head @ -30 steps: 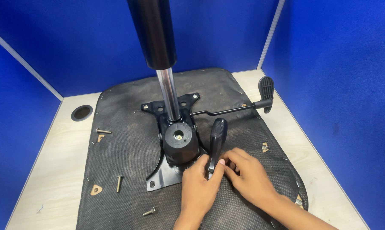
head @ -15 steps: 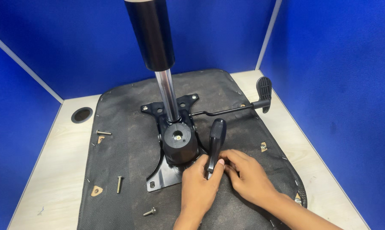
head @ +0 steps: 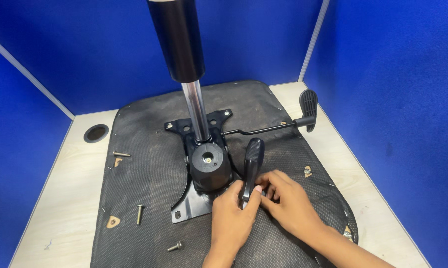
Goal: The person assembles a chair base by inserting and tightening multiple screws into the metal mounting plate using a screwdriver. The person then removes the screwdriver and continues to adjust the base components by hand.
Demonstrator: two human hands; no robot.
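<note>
While the left hand (head: 232, 211) grips the lower end of the black handle (head: 252, 166) just below the middle of the frame, the right hand (head: 283, 198) has its fingertips pinched narrow at the handle's base, on something too small to make out. The handle leans up against the right side of the black metal plate (head: 199, 198), which sits on the dark seat underside (head: 149, 173) covering most of the surface (head: 60, 198). A chrome post (head: 196, 111) with a thick black cylinder (head: 177, 39) rises from the plate toward the top of the frame, and a thin lever with a paddle end (head: 308, 104) runs off to the upper right.

To do this well, I would judge that the left hand should keep the handle steady and square to the plate, so the right fingers can work at the joint without it slipping sideways. Loose bolts (head: 139, 214) lie at the lower left, near but apart from the plate; another (head: 120, 154) lies further up the left edge.
</note>
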